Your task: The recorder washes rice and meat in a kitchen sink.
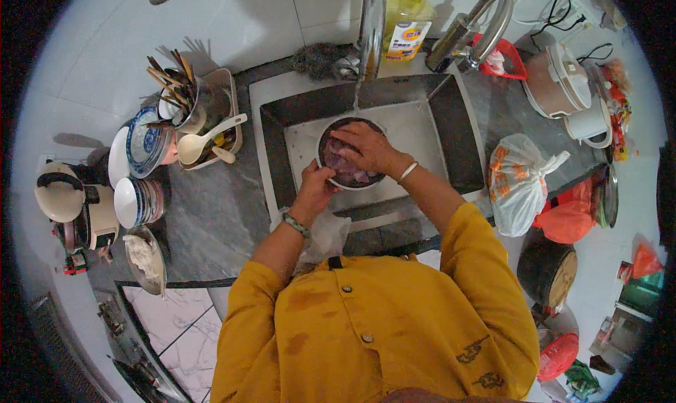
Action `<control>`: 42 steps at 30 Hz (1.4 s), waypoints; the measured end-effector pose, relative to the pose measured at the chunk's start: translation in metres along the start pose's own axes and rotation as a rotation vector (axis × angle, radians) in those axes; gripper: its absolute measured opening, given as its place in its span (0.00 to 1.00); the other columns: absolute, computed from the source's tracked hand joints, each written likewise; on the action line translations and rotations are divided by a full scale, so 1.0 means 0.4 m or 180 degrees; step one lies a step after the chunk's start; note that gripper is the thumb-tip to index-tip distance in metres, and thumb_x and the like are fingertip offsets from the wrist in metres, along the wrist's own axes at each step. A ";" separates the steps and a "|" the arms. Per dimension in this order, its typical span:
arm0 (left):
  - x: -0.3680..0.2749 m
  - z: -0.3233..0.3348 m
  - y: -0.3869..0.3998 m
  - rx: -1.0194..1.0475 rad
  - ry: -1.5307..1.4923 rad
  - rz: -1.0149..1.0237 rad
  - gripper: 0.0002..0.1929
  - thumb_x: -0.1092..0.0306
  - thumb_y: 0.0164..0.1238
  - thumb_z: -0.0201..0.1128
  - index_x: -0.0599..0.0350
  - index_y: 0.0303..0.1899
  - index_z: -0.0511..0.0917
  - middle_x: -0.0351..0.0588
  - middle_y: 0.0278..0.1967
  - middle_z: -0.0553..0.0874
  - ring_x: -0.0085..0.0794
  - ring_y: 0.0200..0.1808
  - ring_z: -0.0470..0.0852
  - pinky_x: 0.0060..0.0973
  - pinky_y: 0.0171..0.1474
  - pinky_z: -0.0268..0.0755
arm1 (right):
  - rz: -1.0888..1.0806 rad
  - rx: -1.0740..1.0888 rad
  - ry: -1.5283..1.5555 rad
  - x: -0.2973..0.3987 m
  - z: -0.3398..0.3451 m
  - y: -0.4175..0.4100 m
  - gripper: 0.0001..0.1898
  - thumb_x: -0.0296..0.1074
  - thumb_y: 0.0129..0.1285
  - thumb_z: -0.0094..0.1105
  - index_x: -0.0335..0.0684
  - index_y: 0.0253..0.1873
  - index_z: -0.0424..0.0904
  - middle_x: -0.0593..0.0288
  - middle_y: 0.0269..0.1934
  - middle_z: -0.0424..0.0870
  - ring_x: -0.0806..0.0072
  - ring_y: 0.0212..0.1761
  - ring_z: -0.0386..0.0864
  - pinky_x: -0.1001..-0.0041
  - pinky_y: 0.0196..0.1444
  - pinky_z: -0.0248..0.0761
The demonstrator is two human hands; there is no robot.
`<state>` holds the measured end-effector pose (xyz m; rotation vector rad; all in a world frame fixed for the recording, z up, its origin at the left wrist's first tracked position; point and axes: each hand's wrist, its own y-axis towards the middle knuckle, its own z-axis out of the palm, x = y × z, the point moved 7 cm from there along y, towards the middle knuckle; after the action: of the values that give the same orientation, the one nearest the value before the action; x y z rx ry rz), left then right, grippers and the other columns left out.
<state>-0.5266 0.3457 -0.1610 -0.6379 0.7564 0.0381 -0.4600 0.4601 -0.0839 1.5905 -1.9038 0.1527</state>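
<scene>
My left hand [316, 187] grips the near-left rim of a round bowl [364, 187], its thumb over the edge. The bowl, pale-rimmed with a dark interior, is inside the sink basin [412, 139]. Pinkish raw meat pieces [342, 166] sit in it, apparently wet. Over the meat, my right hand [364, 146] has its fingers apart and touches the pieces; its palm side is hidden. From the tall metal faucet [373, 28] a thin stream of water [356, 95] runs down just behind the bowl.
Left of the sink are a utensil holder with chopsticks [182, 86], a white ladle [206, 141] and stacked bowls [138, 202]. A yellow detergent bottle [409, 30] and second faucet [470, 30] stand behind. To the right are a tied plastic bag [520, 186] and a rice cooker [557, 80].
</scene>
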 end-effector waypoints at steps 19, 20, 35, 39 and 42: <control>-0.019 0.002 -0.010 -0.0218 0.0116 0.0156 0.16 0.67 0.59 0.56 0.55 0.50 0.73 0.39 0.35 0.79 0.23 0.31 0.80 0.19 0.25 0.73 | 0.0786 -0.0179 0.0971 -0.003 0.103 -0.036 0.17 0.40 0.61 0.50 0.41 0.53 0.74 0.52 0.50 0.75 0.54 0.54 0.70 0.62 0.57 0.61; -0.016 -0.008 -0.012 -0.0406 0.0217 0.0066 0.14 0.65 0.62 0.56 0.56 0.49 0.74 0.40 0.35 0.80 0.23 0.32 0.80 0.19 0.26 0.73 | 0.0794 -0.0182 0.0975 0.005 0.112 -0.038 0.17 0.40 0.61 0.50 0.41 0.53 0.74 0.52 0.50 0.75 0.54 0.54 0.70 0.62 0.57 0.61; 0.011 -0.019 0.006 -0.0777 -0.1080 0.0331 0.15 0.55 0.67 0.53 0.59 0.39 0.76 0.44 0.37 0.79 0.29 0.41 0.76 0.29 0.44 0.70 | 0.1156 -0.0541 0.0475 0.101 0.127 -0.039 0.09 0.33 0.59 0.50 0.38 0.44 0.72 0.50 0.39 0.74 0.52 0.43 0.72 0.59 0.46 0.66; -0.016 0.023 -0.021 -0.0592 -0.1346 0.0255 0.14 0.55 0.67 0.53 0.57 0.39 0.74 0.44 0.37 0.78 0.32 0.42 0.77 0.32 0.46 0.71 | 0.1157 -0.0434 0.0852 0.118 0.118 -0.015 0.11 0.36 0.62 0.46 0.37 0.45 0.72 0.46 0.43 0.74 0.49 0.44 0.72 0.56 0.46 0.66; -0.022 0.012 -0.022 -0.0748 -0.1342 0.0317 0.13 0.56 0.67 0.53 0.56 0.39 0.73 0.44 0.38 0.78 0.33 0.43 0.77 0.33 0.48 0.71 | 0.1314 -0.0217 0.1033 0.114 0.147 -0.003 0.14 0.40 0.64 0.44 0.37 0.45 0.73 0.43 0.44 0.76 0.47 0.45 0.73 0.53 0.48 0.66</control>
<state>-0.5279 0.3429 -0.1481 -0.7831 0.3761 0.3469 -0.4850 0.3935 -0.1061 1.0367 -1.9253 0.4841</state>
